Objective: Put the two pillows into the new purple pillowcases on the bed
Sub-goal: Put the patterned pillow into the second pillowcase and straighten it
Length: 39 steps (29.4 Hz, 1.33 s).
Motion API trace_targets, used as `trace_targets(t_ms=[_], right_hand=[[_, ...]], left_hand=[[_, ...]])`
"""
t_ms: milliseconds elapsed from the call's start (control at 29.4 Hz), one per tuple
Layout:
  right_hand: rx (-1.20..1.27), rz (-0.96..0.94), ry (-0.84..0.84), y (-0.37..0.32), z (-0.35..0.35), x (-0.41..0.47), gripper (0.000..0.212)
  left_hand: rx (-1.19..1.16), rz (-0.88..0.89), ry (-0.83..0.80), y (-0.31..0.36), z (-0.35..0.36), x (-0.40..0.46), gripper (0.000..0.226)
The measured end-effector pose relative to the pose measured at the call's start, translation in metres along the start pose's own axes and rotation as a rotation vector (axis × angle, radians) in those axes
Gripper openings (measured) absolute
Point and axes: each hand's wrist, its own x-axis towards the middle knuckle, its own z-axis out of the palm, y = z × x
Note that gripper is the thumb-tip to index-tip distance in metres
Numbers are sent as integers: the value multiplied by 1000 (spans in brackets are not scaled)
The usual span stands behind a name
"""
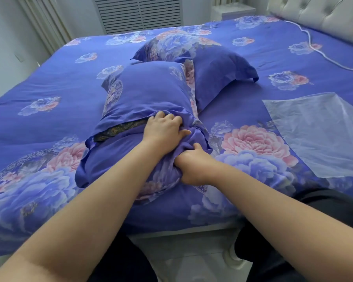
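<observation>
Presently the near pillow (149, 90) lies at the middle of the bed (49, 82), lengthwise toward the far side, inside a purple pillowcase (118, 157); at the case's open flap a dark patterned strip of the pillow (118, 130) shows; the near end of the case is bunched and slack. Left hand (165, 129) presses down on the case just beyond the flap, fingers curled into the cloth; right hand (192, 165) clamps a gathered fold of the same case, just near of the left hand. Second pillow (192, 55) rests behind and to the right, touching the first, already cased in purple with floral panels; its flat border flares at the corners. Clear plastic bag (318, 133) lies flat at right, apart from both pillows. White cord (318, 51) crosses the far right cover toward the tufted headboard (324, 15). Bed cover is purple floral cloth, lightly creased; open cover lies at left.
</observation>
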Motion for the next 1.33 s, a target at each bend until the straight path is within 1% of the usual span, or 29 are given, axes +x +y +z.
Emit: trace_targets(t_ms=[34, 102, 204, 238, 272, 340, 374, 408, 476, 510, 544, 578, 612, 646, 714, 782, 850, 918, 1020, 1054, 1088, 1122, 1156, 1190, 1224, 1258, 1292, 1326], right_hand=[[15, 12, -6, 2, 2, -1, 11], [-40, 12, 1, 3, 1, -2, 18], [-60, -10, 75, -3, -2, -5, 20], [-62, -23, 133, -2, -1, -10, 20], [-86, -29, 226, 6, 1, -17, 21], [-46, 38, 439, 29, 3, -35, 30], [-16, 75, 511, 43, 6, -43, 34], [3, 102, 519, 53, 7, -51, 35], [25, 150, 425, 60, 10, -60, 34], [12, 176, 344, 59, 12, -61, 30], [13, 211, 234, 55, 14, -63, 24], [10, 241, 160, 52, 18, -64, 15], [-2, 261, 126, 51, 20, -67, 8], [-11, 283, 113, 50, 22, -71, 7], [-3, 318, 122, 55, 20, -78, 13], [30, 339, 141, 58, 20, -84, 25], [42, 355, 90, 56, 22, -89, 35], [100, 397, -17, 55, 15, -94, 46], [205, 543, -323, 68, -21, -105, 62], [250, 580, -371, 74, -32, -109, 64], [293, 612, -325, 79, -37, -111, 64], [314, 641, -161, 84, -37, -114, 62], [328, 657, 99, 86, -30, -112, 58], [356, 622, 378, 84, -21, -108, 51], [399, 533, 552, 79, -10, -104, 43], [441, 455, 556, 71, 2, -97, 41], [472, 406, 450, 62, 17, -91, 47], [491, 417, 303, 52, 30, -87, 52]], left_hand=[[56, 30, 4, 11, -2, 3, 51], [86, 47, 1, 31, -8, 9, 52], [36, 5, -69, 33, -11, 25, 38], [14, -5, -57, 23, -17, 32, 34], [0, -26, -19, 8, -26, 41, 32], [-12, -115, 72, -32, -46, 59, 38], [-9, -151, 86, -49, -54, 64, 42], [-3, -169, 77, -60, -57, 65, 46], [8, -159, 55, -61, -47, 62, 47], [-1, -150, 45, -53, -38, 57, 46], [-7, -139, 44, -44, -30, 52, 44], [-3, -114, 50, -36, -21, 47, 43], [7, -86, 56, -31, -15, 43, 42], [13, -73, 67, -29, -12, 40, 41], [2, -85, 89, -34, -13, 40, 40], [-19, -115, 86, -39, -14, 43, 41], [-49, -144, 82, -37, -14, 44, 44], [-36, -136, 72, -26, -11, 44, 46], [-15, -127, 68, -16, -6, 43, 49], [-25, -146, 76, -18, -5, 42, 49], [-44, -170, 86, -23, -5, 41, 49], [-67, -185, 95, -24, -4, 42, 50], [-85, -193, 99, -25, -2, 41, 50], [-97, -191, 106, -26, -1, 40, 50], [-102, -184, 117, -24, 0, 40, 50], [-102, -180, 128, -23, 1, 40, 50], [-103, -182, 130, -21, 2, 39, 50], [-108, -185, 126, -20, 2, 38, 51]])
